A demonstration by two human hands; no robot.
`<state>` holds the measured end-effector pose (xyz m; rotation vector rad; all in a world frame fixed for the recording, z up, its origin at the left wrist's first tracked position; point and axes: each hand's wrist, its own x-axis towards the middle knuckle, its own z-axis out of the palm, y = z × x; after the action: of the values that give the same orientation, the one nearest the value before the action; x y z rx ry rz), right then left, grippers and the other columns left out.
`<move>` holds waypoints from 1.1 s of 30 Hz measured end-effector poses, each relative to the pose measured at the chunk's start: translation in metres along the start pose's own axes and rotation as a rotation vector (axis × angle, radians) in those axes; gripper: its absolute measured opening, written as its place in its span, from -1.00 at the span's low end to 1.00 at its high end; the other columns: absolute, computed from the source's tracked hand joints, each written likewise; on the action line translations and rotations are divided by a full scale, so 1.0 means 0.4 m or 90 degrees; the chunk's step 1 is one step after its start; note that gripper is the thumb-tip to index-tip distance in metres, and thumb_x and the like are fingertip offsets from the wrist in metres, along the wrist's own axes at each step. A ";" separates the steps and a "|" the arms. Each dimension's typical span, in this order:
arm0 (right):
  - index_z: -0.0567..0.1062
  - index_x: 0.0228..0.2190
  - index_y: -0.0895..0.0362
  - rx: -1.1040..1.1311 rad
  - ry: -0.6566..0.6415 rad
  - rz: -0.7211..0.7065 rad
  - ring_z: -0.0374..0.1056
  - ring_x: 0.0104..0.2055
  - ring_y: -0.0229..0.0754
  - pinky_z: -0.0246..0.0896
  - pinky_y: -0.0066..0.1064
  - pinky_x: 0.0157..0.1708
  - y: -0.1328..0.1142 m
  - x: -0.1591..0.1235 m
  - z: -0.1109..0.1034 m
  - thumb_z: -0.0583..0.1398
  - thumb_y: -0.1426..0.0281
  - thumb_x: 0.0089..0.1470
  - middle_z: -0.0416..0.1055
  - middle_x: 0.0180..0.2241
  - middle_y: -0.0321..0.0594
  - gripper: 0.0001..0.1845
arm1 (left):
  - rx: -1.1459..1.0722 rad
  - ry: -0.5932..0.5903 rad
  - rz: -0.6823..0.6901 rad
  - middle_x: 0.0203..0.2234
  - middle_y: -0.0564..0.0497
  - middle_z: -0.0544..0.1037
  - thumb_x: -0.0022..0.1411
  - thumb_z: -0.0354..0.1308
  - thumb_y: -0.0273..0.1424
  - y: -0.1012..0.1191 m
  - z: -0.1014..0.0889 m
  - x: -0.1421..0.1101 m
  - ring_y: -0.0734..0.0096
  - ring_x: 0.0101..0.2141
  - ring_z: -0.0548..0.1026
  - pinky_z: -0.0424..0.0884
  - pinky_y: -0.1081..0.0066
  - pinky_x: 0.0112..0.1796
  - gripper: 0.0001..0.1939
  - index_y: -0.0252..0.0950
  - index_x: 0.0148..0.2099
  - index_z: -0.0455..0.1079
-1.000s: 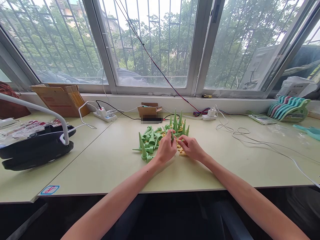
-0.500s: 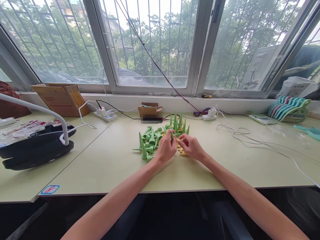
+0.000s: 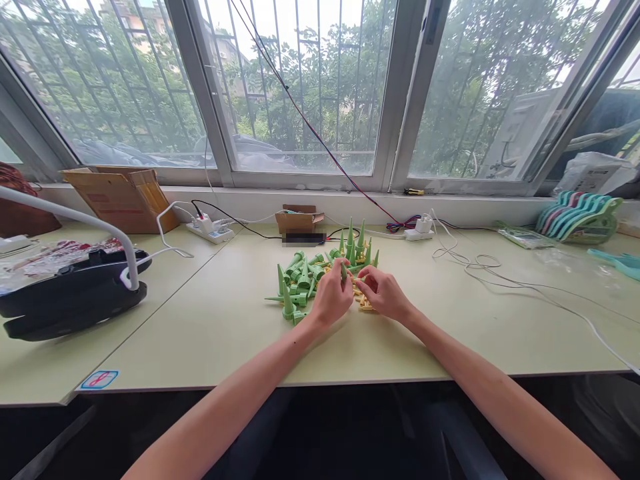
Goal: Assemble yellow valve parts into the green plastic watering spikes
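My left hand [image 3: 334, 292] is closed around a green plastic watering spike [image 3: 343, 271], whose tip shows above the fingers. Just right of it, my right hand [image 3: 384, 293] is closed in a pinch close to the spike; what lies between its fingertips is too small to make out. A heap of similar green cone-shaped spikes [image 3: 303, 275] lies left of and behind my left hand. Several more green spikes [image 3: 361, 240] stand upright behind both hands. Small yellow plastic pieces [image 3: 366, 305] lie on the table beneath my right hand, partly hidden by it.
The pale table [image 3: 200, 340] runs below barred windows. Cardboard boxes [image 3: 125, 200], power strips [image 3: 210, 230] and loose cables [image 3: 485, 267] lie along its back. A black lamp base [image 3: 75, 293] stands at left, and a stack of hangers [image 3: 575, 217] at right.
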<state>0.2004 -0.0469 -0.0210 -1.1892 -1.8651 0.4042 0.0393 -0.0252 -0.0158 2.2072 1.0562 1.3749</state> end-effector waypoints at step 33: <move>0.37 -0.47 0.14 -0.015 0.001 0.005 0.06 -0.56 -0.32 -0.02 -0.46 -0.50 0.006 0.002 0.003 0.05 0.18 0.25 0.27 -0.60 -0.35 -0.65 | -0.001 -0.014 0.003 -0.48 0.10 0.45 0.24 0.01 -0.51 -0.004 0.001 -0.004 0.50 -0.57 0.36 0.28 0.47 -0.40 -0.76 -0.25 -0.03 0.20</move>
<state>0.2008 -0.0447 -0.0227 -1.2125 -1.8691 0.3868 0.0386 -0.0253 -0.0179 2.2200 1.0430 1.3492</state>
